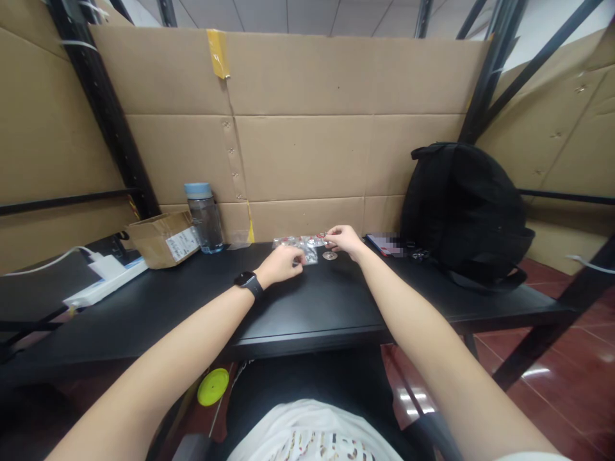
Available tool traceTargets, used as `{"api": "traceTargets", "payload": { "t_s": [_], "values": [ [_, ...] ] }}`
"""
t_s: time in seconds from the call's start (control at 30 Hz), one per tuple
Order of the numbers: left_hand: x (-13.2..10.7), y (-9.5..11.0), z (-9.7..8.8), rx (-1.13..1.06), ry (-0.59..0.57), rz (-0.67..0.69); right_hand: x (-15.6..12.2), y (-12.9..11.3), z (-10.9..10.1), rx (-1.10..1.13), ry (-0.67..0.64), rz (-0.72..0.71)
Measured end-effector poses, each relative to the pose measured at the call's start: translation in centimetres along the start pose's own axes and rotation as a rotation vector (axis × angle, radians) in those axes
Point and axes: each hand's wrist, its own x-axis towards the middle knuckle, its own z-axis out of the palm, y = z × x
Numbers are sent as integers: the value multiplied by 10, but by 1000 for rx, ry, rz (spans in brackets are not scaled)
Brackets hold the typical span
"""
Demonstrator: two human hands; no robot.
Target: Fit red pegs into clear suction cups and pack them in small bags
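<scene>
My left hand [282,264], with a dark watch [248,283] on its wrist, is closed over the black table, its fingers curled at the near side of several small clear plastic bags [311,255]. Whatever those fingers hold is hidden. My right hand [344,239] has thumb and fingers pinched together at the right end of the bags; what is between them is too small to make out. Just below its fingertips a round, shiny, metallic-looking disc [329,255] lies flat on the table.
To the left stand an open cardboard box [163,240], a blue-lidded bottle [205,218] and a white power strip [106,282]. A black backpack [464,211] sits at the right, beside a flat blurred item [384,244]. Cardboard walls [307,153] enclose the table.
</scene>
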Motion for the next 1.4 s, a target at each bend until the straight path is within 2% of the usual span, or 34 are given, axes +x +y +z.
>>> {"api": "traceTargets", "payload": {
  "t_s": [0.13,0.33,0.53,0.73,0.83,0.97,1.13,1.27,1.4],
  "values": [
    [-3,1,6,-16,-136,2,-2,-3,-1,-68,-28,-30],
    [-5,6,0,-79,-222,-6,-8,-12,-3,-198,-123,-195],
    [-4,10,-4,-116,-404,-5,-8,-12,-6,-260,-210,-231],
    [-5,14,-8,60,-425,-22,-15,-23,-11,-547,-346,-407],
    [-6,14,-6,78,-460,-65,-22,-32,-10,-721,-440,-379],
    [-8,7,-2,-22,-475,-95,-25,-32,-7,-874,-502,-267],
    [-8,2,0,-39,-486,-122,-23,-26,-4,-809,-532,-140],
    [-8,3,-1,-20,-532,-130,-26,-28,1,-827,-557,-113],
    [-8,2,-1,-48,-520,-114,-29,-30,5,-838,-540,-153]
  ]
}}
